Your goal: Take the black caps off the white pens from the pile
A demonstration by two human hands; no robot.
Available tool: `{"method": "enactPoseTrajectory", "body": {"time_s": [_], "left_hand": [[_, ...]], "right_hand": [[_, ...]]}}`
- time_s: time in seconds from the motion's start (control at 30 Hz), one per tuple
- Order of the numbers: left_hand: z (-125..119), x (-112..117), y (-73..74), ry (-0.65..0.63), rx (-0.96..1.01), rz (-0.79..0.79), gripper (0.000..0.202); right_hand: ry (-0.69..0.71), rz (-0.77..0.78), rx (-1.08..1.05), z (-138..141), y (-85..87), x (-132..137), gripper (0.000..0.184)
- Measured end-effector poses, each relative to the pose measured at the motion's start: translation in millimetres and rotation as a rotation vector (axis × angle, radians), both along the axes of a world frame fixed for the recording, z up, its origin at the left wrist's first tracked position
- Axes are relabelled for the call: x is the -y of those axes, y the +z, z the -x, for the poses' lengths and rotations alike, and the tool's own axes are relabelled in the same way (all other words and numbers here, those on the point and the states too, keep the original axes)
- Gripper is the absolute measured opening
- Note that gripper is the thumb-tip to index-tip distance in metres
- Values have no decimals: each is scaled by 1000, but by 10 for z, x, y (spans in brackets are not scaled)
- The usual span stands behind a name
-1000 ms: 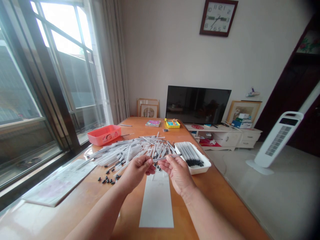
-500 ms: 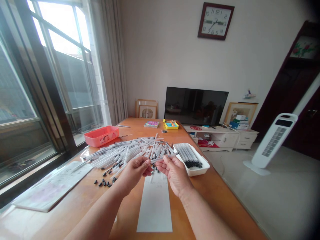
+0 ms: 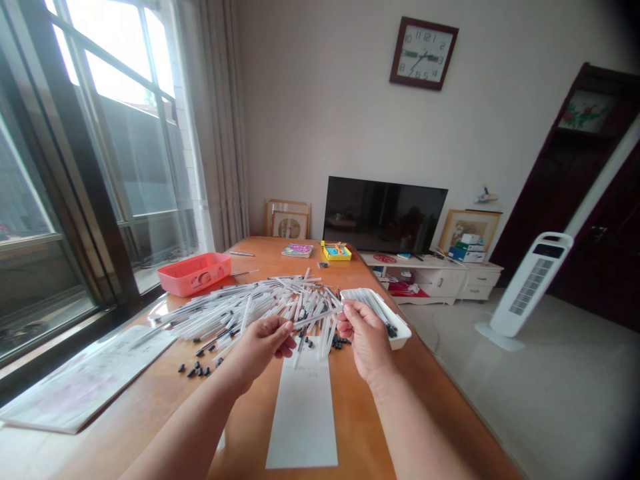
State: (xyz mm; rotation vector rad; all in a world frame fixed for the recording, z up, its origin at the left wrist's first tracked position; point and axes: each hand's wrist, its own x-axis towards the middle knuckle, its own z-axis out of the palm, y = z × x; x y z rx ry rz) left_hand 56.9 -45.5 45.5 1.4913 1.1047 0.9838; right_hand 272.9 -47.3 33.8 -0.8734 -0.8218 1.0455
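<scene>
Both my hands hold one thin clear pen (image 3: 315,317) level above the wooden table (image 3: 400,400). My left hand (image 3: 260,343) pinches its near end with closed fingers. My right hand (image 3: 365,333) is closed on the far end, beside the white tray (image 3: 400,330) that holds several finished pens with black caps. A big heap of clear pens (image 3: 250,303) lies just beyond my hands. Loose black caps (image 3: 196,369) are scattered to the left of my left hand. A white paper strip (image 3: 303,420) lies under my wrists.
A pink tray (image 3: 194,272) sits at the table's left near the window. A large paper sheet (image 3: 80,383) lies at the near left. Books and a yellow box (image 3: 336,251) rest at the far end. A television, a cabinet and a white tower fan (image 3: 525,287) stand on the right.
My hands have moved slightly apart along the pen, the right one shifting toward the white tray. The camera has tilted a little upward and leftward.
</scene>
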Motion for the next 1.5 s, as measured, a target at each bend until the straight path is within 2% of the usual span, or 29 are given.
{"method": "enactPoseTrajectory", "body": {"time_s": [0.1, 0.17, 0.23, 0.3, 0.4, 0.63, 0.83, 1.03, 1.3, 1.5], "left_hand": [[-11, 2, 7, 8, 14, 15, 43], [-9, -9, 3, 37, 55, 17, 47], [10, -32, -10, 76, 98, 9, 55], [47, -63, -24, 112, 119, -13, 58], [108, -104, -29, 154, 99, -56, 58], [179, -94, 68, 253, 102, -45, 62], [284, -122, 65, 291, 126, -48, 61], [340, -145, 52, 338, 137, -50, 57], [461, -204, 10, 368, 77, -83, 57], [530, -203, 24, 427, 74, -85, 58]], "right_hand": [[58, 25, -27, -103, 46, -1, 32], [42, 22, -54, -205, 74, -11, 30], [-61, 5, -59, -340, 84, -44, 28], [-231, 9, -15, -494, 64, -99, 29], [-514, 50, 261, -705, -11, -194, 31], [-694, 148, 601, -896, -146, -273, 27], [-706, 292, 895, -869, -136, -213, 18], [-707, 409, 1093, -831, -125, -184, 22], [-682, 459, 1244, -844, -178, -236, 20], [-681, 435, 1277, -837, -134, -198, 20]]}}
